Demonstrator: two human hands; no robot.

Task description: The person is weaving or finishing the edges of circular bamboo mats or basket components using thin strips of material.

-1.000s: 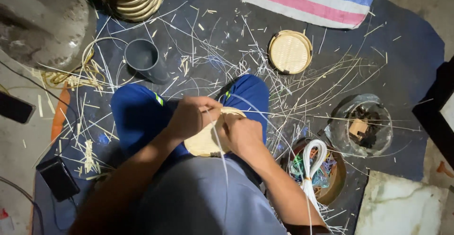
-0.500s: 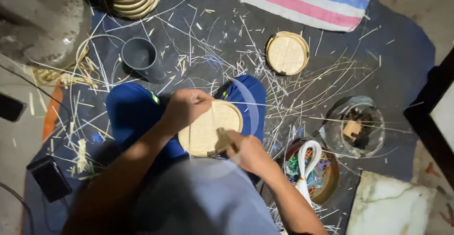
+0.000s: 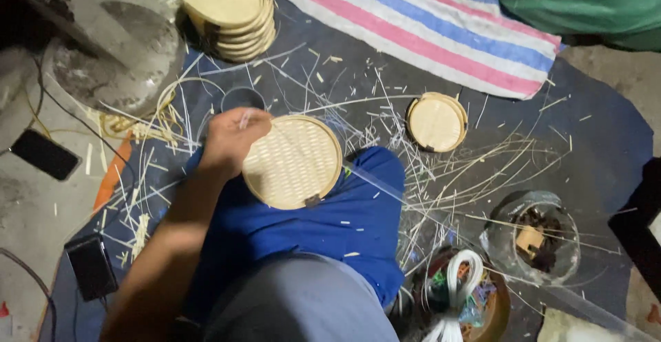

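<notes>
My left hand (image 3: 231, 140) grips the left rim of a round woven bamboo lid (image 3: 294, 162), holding it out flat above my blue-clad knees (image 3: 323, 225). A thin pale strip pokes up between the fingers. My right hand is out of view. A second finished lid (image 3: 436, 121) lies on the dark mat to the right. A stack of similar lids (image 3: 224, 8) stands at the top left.
Loose bamboo strips (image 3: 475, 177) litter the dark mat. A small dark cup (image 3: 242, 98) sits beyond my left hand. At the right stand a clear container (image 3: 537, 239) and a bowl with white cord (image 3: 461, 294). A striped cloth (image 3: 441, 25) lies behind. A phone (image 3: 45, 154) lies at the left.
My right hand has let go of the lid and dropped out of view. My left hand has carried the lid forward and to the left, away from my lap.
</notes>
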